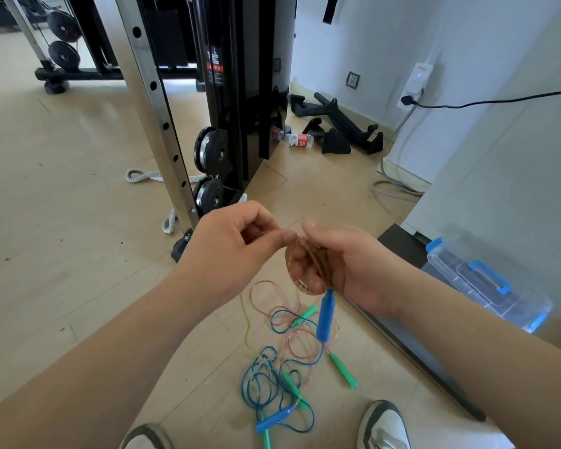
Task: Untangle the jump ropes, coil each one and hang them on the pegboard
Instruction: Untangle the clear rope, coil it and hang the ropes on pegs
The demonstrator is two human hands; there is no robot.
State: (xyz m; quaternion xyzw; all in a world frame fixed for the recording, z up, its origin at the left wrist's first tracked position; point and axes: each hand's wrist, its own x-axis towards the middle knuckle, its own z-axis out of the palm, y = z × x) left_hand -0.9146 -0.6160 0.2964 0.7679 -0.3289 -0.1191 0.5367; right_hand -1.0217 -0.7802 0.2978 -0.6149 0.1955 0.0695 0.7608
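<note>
Closest to the viewer, two bare hands meet at chest height. The right hand (353,267) cups a small coil of tan rope (308,267), fingers curled round loops that stand roughly upright in the palm. The left hand (230,247), just beside it, pinches the strand between thumb and forefinger where it leaves the top of the coil, so the free end runs leftward from the coil; the next wrap is likely the left hand's to lay. A blue handle (325,315) hangs from the bottom of the coil, its long axis vertical. Below, on the floor between two shoes (384,426), lies a tangle of blue, pink and yellow ropes (285,361) with green and blue handles, not yet sorted. Farther right sits a clear plastic box (486,286) with blue latches, lid on; what it holds cannot be made out. Beyond stands a black weight machine (234,92). No pegboard is in view.
</note>
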